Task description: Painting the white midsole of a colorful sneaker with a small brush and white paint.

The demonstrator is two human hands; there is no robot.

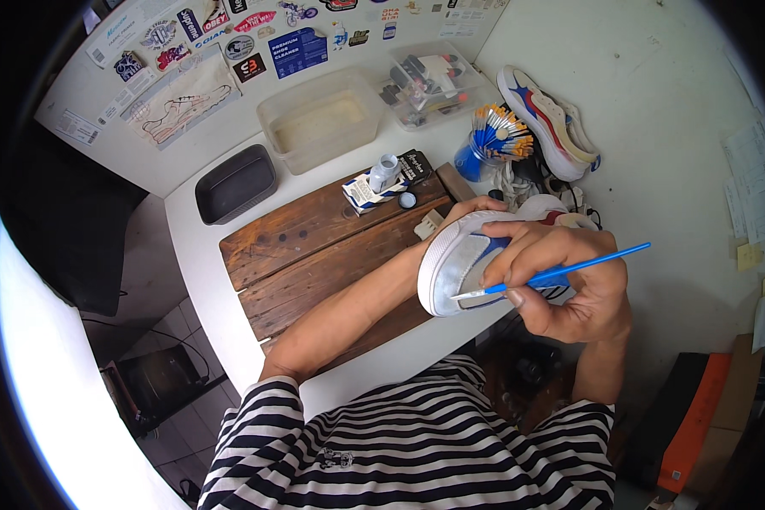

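A white, grey and blue sneaker (436, 270) is held up in front of me, over the right end of the wooden board. My left hand (478, 206) reaches behind the shoe and grips it; most of its fingers are hidden. In my right hand (574, 276), a thin blue paintbrush (599, 258) is pinched between thumb and fingers. Its pale tip touches the grey toe panel of the sneaker. Beyond the shoe, a small open paint bottle (385, 172) stands on a little box (367, 195), and its cap (407, 201) lies beside it.
The wooden board (289, 246) rests on a white table. Behind it are a black tray (236, 184), a clear plastic tub (319, 119) and a clear box of bottles (429, 89). To the right stand a jar of brushes (476, 161) and another sneaker (548, 123) against the wall.
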